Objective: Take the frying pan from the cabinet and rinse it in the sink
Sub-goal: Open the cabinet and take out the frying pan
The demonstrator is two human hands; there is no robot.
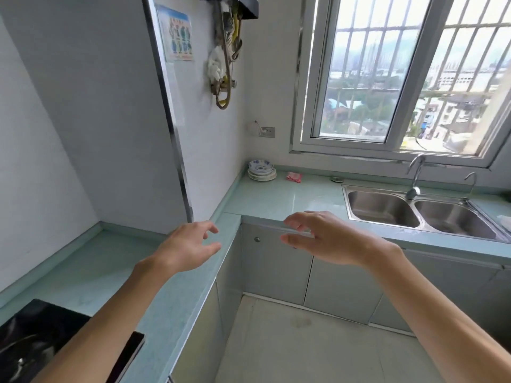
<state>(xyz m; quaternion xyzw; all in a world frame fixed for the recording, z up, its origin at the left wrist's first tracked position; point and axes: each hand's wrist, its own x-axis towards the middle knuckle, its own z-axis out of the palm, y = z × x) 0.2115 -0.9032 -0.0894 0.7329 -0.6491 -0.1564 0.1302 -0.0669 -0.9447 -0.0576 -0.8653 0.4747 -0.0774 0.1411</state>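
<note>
1. Step: fetching not yet begun, we judge. Our left hand and right hand hover with fingers loosely spread, holding nothing.
2. Frying pan: unseen, presumably behind the closed cabinet doors.
3. Next move: we pull a door by its knob.
4. Surroundings: sink, tap, stacked bowls, pink cloth; none obstructs the doors.

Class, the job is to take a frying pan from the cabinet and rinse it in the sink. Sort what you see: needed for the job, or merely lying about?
For the job: cabinet doors, shut; sink; tap; left hand and right hand, both empty. The pan itself is not in view.
Lying about: stacked dishes; pink cloth; hob; wall poster.
</note>
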